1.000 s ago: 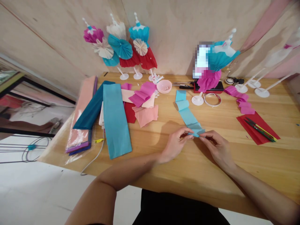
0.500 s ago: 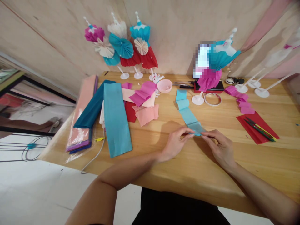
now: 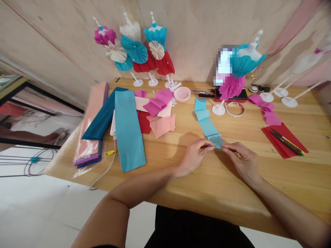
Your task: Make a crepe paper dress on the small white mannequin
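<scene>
A long light-blue paper strip [image 3: 205, 122] lies on the wooden table [image 3: 196, 179], running from the back toward me. Its near end is folded into a narrow pleated bundle. My left hand [image 3: 192, 158] pinches the left side of that folded end. My right hand [image 3: 241, 160] pinches the right side of it, fingers closed on the paper. Both hands rest low on the table, close together.
To the left lie blue paper sheets [image 3: 128, 129], pink and magenta pieces [image 3: 159, 113] and a packet of coloured paper [image 3: 91, 124]. A pink bowl [image 3: 182, 93], tape ring [image 3: 234, 109], scissors on red paper [image 3: 286, 141] and paper-dress stands [image 3: 144, 51] sit further back.
The folded end of the blue strip has become narrower and tighter between my fingers. Both hands stayed almost in place.
</scene>
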The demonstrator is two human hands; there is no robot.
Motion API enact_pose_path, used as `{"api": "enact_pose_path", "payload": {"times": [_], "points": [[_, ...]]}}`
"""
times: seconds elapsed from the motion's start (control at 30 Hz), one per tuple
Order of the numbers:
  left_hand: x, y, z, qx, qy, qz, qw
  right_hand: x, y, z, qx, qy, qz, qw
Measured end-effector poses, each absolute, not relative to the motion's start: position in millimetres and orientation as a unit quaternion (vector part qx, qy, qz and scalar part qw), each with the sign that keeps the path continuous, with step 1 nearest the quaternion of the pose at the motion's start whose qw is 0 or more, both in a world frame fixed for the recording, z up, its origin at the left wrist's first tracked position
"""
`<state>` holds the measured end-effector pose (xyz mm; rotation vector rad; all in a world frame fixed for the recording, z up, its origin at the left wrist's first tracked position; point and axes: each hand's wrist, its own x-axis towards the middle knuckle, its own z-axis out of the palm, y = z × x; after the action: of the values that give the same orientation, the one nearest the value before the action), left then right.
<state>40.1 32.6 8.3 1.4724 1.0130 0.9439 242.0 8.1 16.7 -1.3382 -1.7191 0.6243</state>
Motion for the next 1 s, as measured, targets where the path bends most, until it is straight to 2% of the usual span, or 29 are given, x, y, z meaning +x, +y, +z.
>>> {"api": "enact_pose_path", "payload": {"times": [0.6,0.83,1.0], "points": [[46,32,-1,0.488,0.417,0.426,0.637,237,5,10,-0.607,-0.601,0.315,0.412],[46,31,-4,0.473,0.415,0.425,0.650,235,2,12,-0.576,-0.533,0.441,0.436],[47,29,-6,0.462,0.417,0.428,0.655,234,2,14,-0.584,-0.519,0.447,0.435]]}}
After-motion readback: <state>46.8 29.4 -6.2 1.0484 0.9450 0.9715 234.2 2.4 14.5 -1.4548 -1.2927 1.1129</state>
